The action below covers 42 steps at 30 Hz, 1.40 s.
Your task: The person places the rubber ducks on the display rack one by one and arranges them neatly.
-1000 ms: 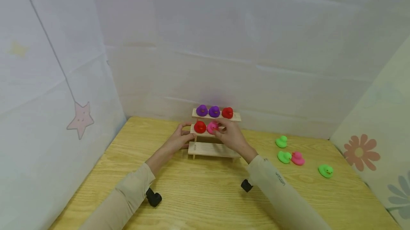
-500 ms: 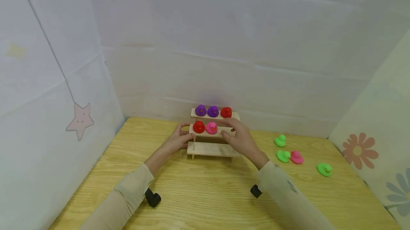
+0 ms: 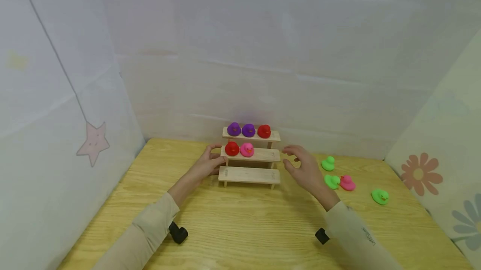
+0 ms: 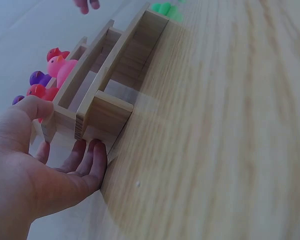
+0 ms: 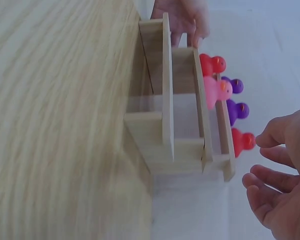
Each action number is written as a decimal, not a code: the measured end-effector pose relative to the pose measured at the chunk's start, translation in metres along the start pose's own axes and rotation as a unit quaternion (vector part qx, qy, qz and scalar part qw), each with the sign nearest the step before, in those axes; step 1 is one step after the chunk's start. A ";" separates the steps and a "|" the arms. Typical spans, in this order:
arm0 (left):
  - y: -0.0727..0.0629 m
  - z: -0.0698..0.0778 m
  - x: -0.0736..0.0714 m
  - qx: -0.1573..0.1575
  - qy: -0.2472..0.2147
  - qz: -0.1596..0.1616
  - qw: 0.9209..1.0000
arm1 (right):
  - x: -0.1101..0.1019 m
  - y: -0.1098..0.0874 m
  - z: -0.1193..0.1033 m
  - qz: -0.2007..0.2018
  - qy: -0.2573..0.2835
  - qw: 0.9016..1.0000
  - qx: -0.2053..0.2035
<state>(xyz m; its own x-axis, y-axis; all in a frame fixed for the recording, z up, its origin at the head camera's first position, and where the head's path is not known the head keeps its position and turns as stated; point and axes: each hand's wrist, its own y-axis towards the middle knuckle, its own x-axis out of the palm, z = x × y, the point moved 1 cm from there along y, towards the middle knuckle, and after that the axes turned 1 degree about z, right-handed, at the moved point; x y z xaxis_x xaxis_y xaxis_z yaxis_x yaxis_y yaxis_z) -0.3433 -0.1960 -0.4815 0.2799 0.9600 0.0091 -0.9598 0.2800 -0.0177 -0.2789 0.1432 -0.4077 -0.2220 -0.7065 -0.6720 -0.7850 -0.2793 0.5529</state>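
A three-tier wooden display stand (image 3: 249, 175) stands on the table. Its left end is held by my left hand (image 3: 204, 166); in the left wrist view the thumb lies on the middle tier's end and the fingers bend against the side. On the top tier sit two purple rubber ducks (image 3: 248, 131) and a red one (image 3: 264, 131). The middle tier bears a red rubber duck (image 3: 231, 149) and a pink rubber duck (image 3: 246, 149) at its left; the bottom tier is bare. Just off the stand's right end, my right hand (image 3: 306, 171) is in the air, fingers loosely bent and holding nothing.
Right of the stand, green rubber ducks (image 3: 328, 163) and another pink duck (image 3: 347, 182) lie on the wooden table (image 3: 240, 228). One green duck (image 3: 380, 197) is farther right. A pale cloth backdrop (image 3: 240, 73) rises behind the table and along both sides.
My right hand has let go of the pink duck, which now sits beside the red one on the middle tier, and has moved right past the stand's end. My left hand stays at the stand.
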 end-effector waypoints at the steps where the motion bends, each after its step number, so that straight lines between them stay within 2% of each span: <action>1: 0.000 0.000 0.000 0.001 0.001 -0.001 1.000 | -0.003 -0.004 0.004 0.005 0.001 1.000 0.005; 8: -0.002 0.000 -0.001 0.001 0.016 -0.006 1.000 | -0.020 -0.026 0.028 0.048 -0.016 0.998 0.044; 16: 0.001 -0.002 -0.004 0.002 0.019 -0.011 1.000 | -0.043 -0.044 0.051 0.080 -0.023 0.992 0.092; 24: 0.000 -0.002 -0.004 -0.001 0.022 -0.013 1.000 | -0.070 -0.062 0.081 0.070 -0.075 0.983 0.154; 31: 0.000 -0.003 -0.003 0.000 0.025 -0.013 1.000 | -0.094 -0.075 0.105 0.089 -0.109 0.971 0.194; 35: 0.001 -0.004 -0.003 0.002 0.019 -0.013 1.000 | -0.102 -0.080 0.119 0.080 -0.129 0.969 0.196; 42: 0.000 -0.001 -0.001 0.002 0.020 -0.014 1.000 | -0.108 -0.086 0.132 0.019 -0.145 0.962 0.230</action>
<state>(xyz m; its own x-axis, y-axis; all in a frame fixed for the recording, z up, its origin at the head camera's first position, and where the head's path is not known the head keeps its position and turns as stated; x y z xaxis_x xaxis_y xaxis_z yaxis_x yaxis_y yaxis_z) -0.3431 -0.1969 -0.4822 0.3076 0.9510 -0.0313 -0.9515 0.3073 -0.0145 -0.2636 0.3298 -0.4480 -0.3543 -0.4813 -0.8017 -0.9315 0.1063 0.3478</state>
